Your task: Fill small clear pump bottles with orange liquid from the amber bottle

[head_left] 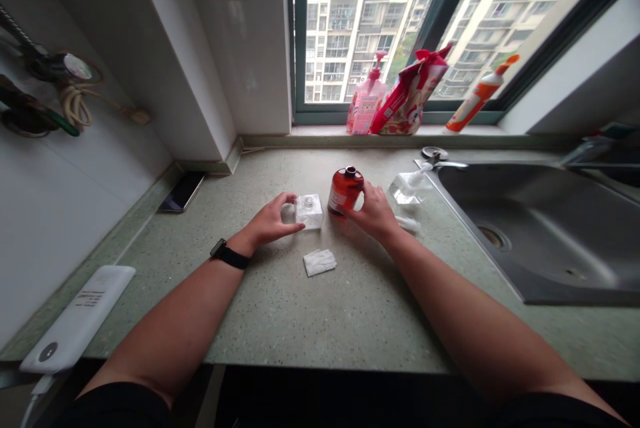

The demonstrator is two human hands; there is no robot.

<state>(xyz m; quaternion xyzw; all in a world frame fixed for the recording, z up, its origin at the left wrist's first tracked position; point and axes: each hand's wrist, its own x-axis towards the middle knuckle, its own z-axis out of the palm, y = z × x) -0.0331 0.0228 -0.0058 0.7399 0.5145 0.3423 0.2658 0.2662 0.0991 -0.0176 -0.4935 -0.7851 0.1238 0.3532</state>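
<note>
A clear square bottle [310, 212] with an open neck stands upright on the counter. My left hand [273, 220], a dark watch on its wrist, grips it from the left, with the thumb at the front and fingers behind. Just to the right is an open-necked amber-red bottle [345, 189] with a pale label. My right hand [373, 210] is closed round its right side; some fingers are hidden behind it. A folded white tissue [320, 263] lies in front of the square bottle. Beyond my right wrist lies a whitish piece [409, 223], partly hidden.
A clear bottle with a white pump [407, 187] stands near the steel sink [530, 288]. On the windowsill are a pink pump bottle [365, 107], a red bag [413, 95] and an orange-white bottle [475, 103]. A phone [183, 192] and white power bank [83, 315] lie left.
</note>
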